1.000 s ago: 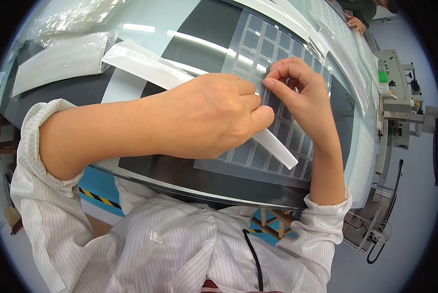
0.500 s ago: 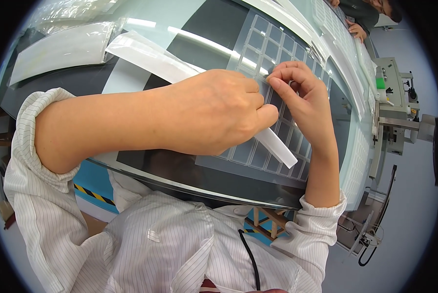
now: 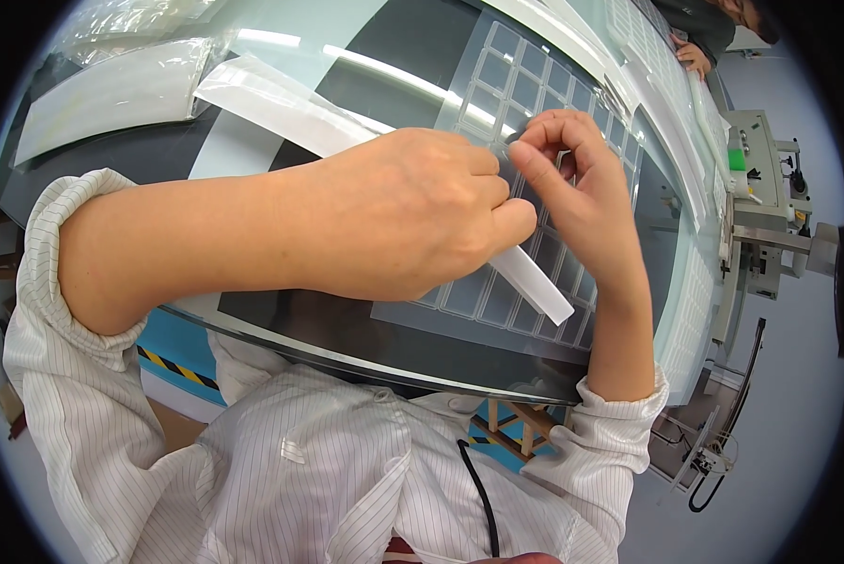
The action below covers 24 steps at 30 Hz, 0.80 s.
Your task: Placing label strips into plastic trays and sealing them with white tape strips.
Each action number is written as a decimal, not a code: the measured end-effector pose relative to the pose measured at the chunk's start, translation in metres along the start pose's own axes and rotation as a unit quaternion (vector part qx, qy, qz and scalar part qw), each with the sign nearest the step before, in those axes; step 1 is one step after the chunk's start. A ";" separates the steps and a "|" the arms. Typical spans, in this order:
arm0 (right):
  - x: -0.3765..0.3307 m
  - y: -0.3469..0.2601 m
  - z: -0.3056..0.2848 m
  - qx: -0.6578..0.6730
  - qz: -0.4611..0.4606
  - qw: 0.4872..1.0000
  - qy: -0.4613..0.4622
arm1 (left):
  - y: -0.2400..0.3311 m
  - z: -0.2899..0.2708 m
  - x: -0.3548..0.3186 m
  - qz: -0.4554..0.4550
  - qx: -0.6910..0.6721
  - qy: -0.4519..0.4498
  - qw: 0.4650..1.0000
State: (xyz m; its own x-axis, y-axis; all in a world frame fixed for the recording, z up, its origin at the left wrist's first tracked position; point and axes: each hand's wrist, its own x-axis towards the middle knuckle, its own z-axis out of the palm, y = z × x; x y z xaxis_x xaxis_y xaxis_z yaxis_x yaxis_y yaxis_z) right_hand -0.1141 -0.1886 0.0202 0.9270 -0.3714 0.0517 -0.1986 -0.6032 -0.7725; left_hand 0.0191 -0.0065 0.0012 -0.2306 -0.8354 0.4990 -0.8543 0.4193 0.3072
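My left hand (image 3: 441, 207) is closed, with a narrow white strip (image 3: 535, 289) coming out from under its fist. The strip lies slantwise over a clear sheet (image 3: 493, 70) marked with rows of rounded rectangular cells. My right hand (image 3: 577, 179) is held over the sheet's right part, thumb and forefinger brought together in a pinch. Whatever those fingertips hold, if anything, is too small to see. Behind my left wrist lies a longer white strip in clear film (image 3: 285, 103); whether it joins the narrow one is hidden by my hand.
White sheets in a clear bag (image 3: 111, 94) lie at the left of the dark glass tabletop (image 3: 299, 324). Long white strips (image 3: 671, 141) and more clear gridded sheets (image 3: 633, 33) run along the far right. Another person's hand (image 3: 693, 58) rests there. Grey machinery (image 3: 760, 179) stands beyond.
My right hand has shifted slightly left and up, its fingers curled a little more. My left hand keeps its hold on the strip, nearly still.
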 end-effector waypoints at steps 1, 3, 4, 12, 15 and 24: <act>-0.001 0.006 0.005 -0.060 -0.058 0.996 0.031 | 0.000 0.002 0.001 0.000 0.001 -0.002 1.000; 0.000 0.008 0.013 -0.120 -0.114 0.984 0.064 | -0.002 0.007 0.006 0.026 0.019 0.071 0.997; 0.000 0.007 0.015 -0.144 -0.119 0.979 0.087 | -0.003 0.007 0.007 0.028 0.019 0.069 0.997; -0.016 0.000 -0.014 0.003 -0.099 0.995 0.010 | -0.007 -0.006 0.014 -0.076 0.055 0.025 0.995; -0.033 -0.011 -0.012 0.058 -0.039 0.996 -0.045 | -0.010 -0.007 0.015 -0.096 0.028 0.032 0.994; -0.038 -0.015 -0.017 0.031 -0.041 0.999 -0.017 | -0.016 -0.024 0.018 -0.206 -0.131 -0.035 0.969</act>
State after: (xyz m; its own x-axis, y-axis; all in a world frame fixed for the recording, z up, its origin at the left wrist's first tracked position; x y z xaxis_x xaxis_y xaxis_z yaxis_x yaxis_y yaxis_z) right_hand -0.1513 -0.1777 0.0401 0.9500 -0.2977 0.0945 -0.1031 -0.5846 -0.8047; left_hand 0.0398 -0.0196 0.0253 0.0662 -0.9693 0.2370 -0.7350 0.1132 0.6685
